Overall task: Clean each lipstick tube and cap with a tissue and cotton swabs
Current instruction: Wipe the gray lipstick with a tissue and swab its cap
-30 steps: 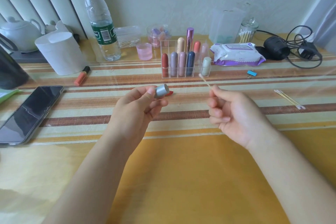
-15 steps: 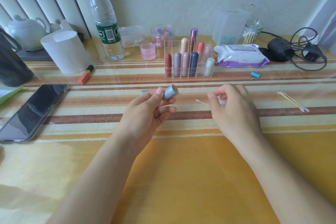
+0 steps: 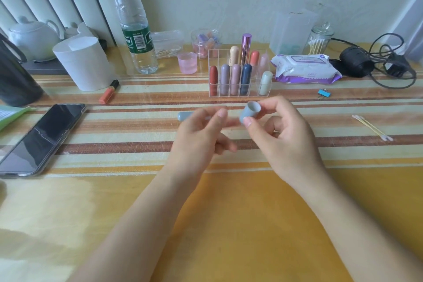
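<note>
As the right hand (image 3: pixel 283 139) pinched the cap (image 3: pixel 249 113) between thumb and fingertips, the left hand (image 3: pixel 196 142) was blurred. Its fingers' state was unclear.

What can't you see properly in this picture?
Head view only.
1. Left hand: motion-blurred; cannot tell whether it holds the blue-grey piece half hidden behind its fingers.
2. Phone: corner cut off by the left edge.
3. Wipes pack: print too small to read.

We see a table (image 3: pixel 229 224) under a yellow, brown-striped cloth. On it lie a black smartphone (image 3: pixel 43 137), an orange lip-gloss tube (image 3: pixel 109 91), a blue binder clip (image 3: pixel 324 93) and two yellow-stemmed cotton swabs (image 3: pixel 372 127).
</note>
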